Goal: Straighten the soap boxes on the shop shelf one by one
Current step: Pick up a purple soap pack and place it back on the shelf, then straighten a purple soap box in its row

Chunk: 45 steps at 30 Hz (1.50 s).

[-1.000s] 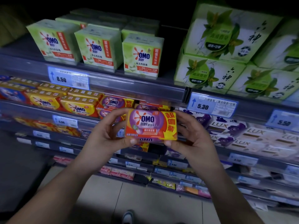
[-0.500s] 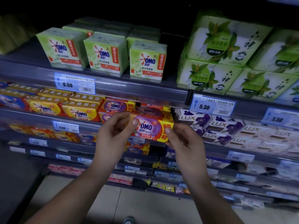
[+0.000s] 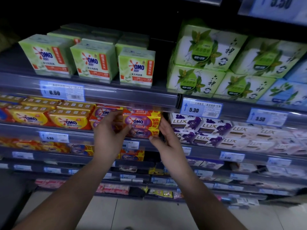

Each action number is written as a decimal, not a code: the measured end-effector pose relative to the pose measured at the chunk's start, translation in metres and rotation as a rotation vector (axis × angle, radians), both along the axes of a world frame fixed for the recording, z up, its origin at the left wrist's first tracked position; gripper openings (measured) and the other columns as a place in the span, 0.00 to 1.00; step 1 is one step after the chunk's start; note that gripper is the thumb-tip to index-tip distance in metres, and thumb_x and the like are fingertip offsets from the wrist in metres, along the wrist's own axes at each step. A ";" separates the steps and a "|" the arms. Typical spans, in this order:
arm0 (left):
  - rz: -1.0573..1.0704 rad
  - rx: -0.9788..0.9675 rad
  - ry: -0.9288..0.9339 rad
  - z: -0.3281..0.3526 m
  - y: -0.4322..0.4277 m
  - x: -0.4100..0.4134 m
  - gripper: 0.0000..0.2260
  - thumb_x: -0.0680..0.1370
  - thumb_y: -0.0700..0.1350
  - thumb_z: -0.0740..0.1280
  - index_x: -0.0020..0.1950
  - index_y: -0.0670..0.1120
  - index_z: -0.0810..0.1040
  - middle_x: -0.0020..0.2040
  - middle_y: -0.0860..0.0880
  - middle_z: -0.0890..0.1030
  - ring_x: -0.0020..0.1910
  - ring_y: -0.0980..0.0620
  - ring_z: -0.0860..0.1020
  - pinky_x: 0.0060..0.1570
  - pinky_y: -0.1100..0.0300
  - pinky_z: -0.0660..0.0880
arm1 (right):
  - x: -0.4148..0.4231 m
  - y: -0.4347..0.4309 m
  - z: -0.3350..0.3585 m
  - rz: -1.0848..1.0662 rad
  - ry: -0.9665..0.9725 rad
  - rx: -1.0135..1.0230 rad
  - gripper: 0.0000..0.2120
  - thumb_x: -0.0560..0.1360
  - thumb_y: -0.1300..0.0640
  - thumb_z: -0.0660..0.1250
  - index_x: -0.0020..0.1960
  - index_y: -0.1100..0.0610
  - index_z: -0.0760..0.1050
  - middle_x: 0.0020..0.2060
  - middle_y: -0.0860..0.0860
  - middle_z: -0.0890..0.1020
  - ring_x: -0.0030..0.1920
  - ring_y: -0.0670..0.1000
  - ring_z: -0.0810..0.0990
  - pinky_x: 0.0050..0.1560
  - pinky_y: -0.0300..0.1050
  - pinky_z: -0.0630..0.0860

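Observation:
The purple and orange OMO soap box (image 3: 141,121) lies level on the second shelf, on top of another purple OMO box (image 3: 143,133). My left hand (image 3: 108,136) grips its left end, fingers on top and thumb below. At the right end, my right hand (image 3: 167,141) presses with the fingertips against the box's side. More purple OMO boxes (image 3: 103,112) stand just to the left, partly hidden by my left hand.
Yellow OMO boxes (image 3: 69,121) fill the same shelf on the left and LUX boxes (image 3: 209,128) on the right. Green OMO cartons (image 3: 136,68) and green leaf-print cartons (image 3: 197,80) stand on the shelf above. The shelf rail (image 3: 79,131) carries price tags. Lower shelves hold further packs.
Both hands have carried the purple OMO box away from me and up into the shelf, setting it on the stack. The view has moved closer to the shelf.

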State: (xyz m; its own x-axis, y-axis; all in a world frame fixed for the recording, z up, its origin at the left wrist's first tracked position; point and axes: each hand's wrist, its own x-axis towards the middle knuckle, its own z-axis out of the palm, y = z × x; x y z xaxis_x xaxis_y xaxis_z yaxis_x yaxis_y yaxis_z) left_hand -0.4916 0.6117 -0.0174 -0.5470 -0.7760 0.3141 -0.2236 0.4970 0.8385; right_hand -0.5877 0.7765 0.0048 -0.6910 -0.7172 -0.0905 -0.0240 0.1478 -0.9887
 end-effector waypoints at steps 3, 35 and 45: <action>0.043 0.046 0.023 -0.001 0.000 -0.007 0.15 0.75 0.47 0.77 0.59 0.47 0.77 0.44 0.61 0.79 0.43 0.70 0.78 0.38 0.75 0.72 | -0.003 0.002 0.001 0.037 -0.016 0.002 0.32 0.81 0.58 0.66 0.80 0.39 0.57 0.73 0.30 0.68 0.65 0.26 0.68 0.63 0.27 0.67; -0.059 0.080 -0.073 0.029 0.132 -0.065 0.17 0.73 0.52 0.77 0.59 0.50 0.82 0.51 0.59 0.80 0.47 0.63 0.77 0.44 0.76 0.71 | -0.069 0.127 0.000 -0.093 0.163 -0.020 0.19 0.79 0.60 0.69 0.68 0.48 0.72 0.54 0.45 0.82 0.51 0.38 0.82 0.44 0.31 0.78; -0.165 0.545 0.279 0.042 0.145 -0.033 0.24 0.66 0.52 0.78 0.60 0.47 0.80 0.41 0.50 0.87 0.42 0.56 0.85 0.42 0.67 0.79 | -0.089 0.134 0.015 0.042 0.069 -0.157 0.08 0.78 0.52 0.71 0.56 0.43 0.76 0.52 0.48 0.85 0.47 0.52 0.85 0.41 0.44 0.83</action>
